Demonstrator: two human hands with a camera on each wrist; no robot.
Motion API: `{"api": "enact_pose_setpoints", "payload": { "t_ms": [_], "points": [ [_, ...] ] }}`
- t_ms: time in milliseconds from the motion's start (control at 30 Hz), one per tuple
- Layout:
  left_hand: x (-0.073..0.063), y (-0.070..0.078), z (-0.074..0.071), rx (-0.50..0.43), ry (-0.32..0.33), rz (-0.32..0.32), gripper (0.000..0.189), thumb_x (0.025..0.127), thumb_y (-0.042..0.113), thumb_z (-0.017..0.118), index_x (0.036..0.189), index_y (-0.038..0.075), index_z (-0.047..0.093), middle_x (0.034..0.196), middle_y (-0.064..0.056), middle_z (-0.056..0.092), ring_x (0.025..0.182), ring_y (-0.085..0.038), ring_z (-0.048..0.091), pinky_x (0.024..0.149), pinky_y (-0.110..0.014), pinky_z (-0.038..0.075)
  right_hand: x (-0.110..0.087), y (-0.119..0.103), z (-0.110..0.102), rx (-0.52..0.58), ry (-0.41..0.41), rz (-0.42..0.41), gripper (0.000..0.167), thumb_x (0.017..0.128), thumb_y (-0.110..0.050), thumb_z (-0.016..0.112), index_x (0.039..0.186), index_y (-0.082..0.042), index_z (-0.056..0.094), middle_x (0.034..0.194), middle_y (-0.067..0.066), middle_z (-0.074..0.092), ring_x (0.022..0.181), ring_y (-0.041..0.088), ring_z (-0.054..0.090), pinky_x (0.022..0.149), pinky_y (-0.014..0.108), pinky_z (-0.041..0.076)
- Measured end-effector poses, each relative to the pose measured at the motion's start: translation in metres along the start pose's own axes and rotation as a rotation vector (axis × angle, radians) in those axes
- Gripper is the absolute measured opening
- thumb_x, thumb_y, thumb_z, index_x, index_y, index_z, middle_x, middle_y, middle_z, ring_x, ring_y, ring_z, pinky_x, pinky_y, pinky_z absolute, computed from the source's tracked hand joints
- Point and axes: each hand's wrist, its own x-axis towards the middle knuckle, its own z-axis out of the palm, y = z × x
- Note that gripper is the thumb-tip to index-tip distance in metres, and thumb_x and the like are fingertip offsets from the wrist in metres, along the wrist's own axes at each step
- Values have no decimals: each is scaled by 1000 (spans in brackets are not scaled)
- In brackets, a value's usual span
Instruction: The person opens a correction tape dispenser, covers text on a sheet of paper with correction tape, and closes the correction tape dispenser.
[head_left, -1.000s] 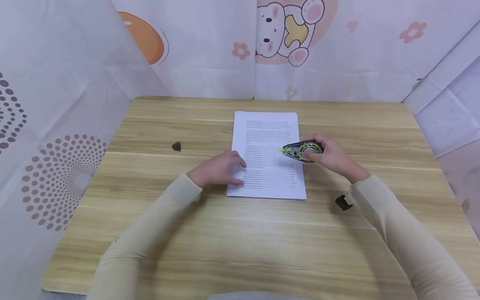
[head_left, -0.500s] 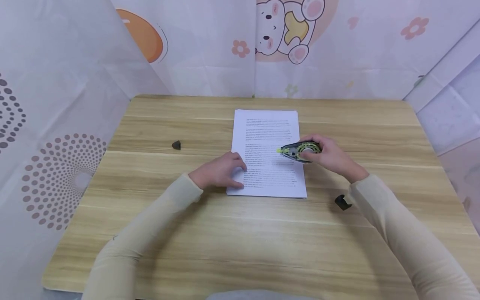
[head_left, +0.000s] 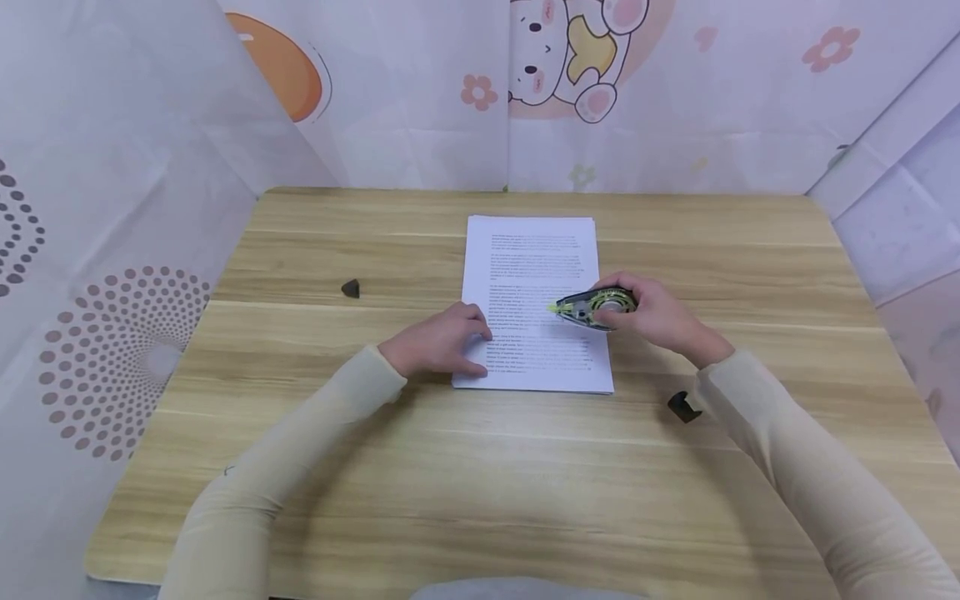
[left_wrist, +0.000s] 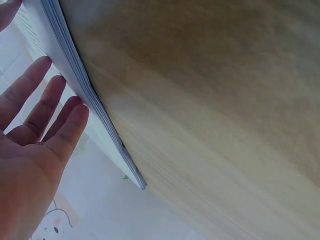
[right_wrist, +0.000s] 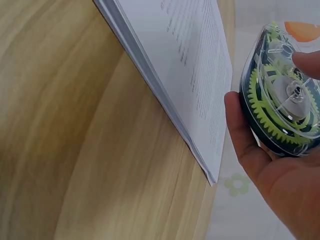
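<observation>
The white rectangular stack of paper (head_left: 534, 282) bears paragraphs of small dark print (head_left: 534, 265). No words or numbers can be read.

Print (head_left: 534, 265) on paper stack (head_left: 525, 312) too small for me to read. Right hand (head_left: 660, 318) covers rear end of correction tape (head_left: 579, 309); bear figure (head_left: 581, 54) cut off at head view's top.

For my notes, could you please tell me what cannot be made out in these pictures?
Head view: the print on the paper stack, too small to read.
Head view: the leftmost dark piece, too small to identify.
Right wrist view: part of the tape dispenser, past the right edge or behind the right hand.
Left wrist view: part of the left hand, past the left edge.
</observation>
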Motion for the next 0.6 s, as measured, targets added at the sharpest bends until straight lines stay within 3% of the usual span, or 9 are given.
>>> {"api": "enact_pose_setpoints", "payload": {
  "t_ms": [333, 600],
  "points": [
    [1, -1, 1, -15, -12, -12, 51, 73, 34, 78, 112, 3, 65, 114, -8, 56, 106, -22, 47, 95, -33, 41, 3, 0, 15, -24, -25, -87, 35, 83, -23, 71, 115, -11, 60, 110, 12, 60, 91, 23, 54, 74, 26, 45],
    [2, -3, 1, -35, -20, -29, 53, 74, 37, 77, 114, 4, 65, 117, -8, 56, 109, -22, 47, 97, -34, 42, -1, -5, 25, -46, -67, -93, 29, 84, -21, 69, 111, -17, 60, 107, 10, 61, 90, 24, 55, 76, 31, 43]
  ]
}}
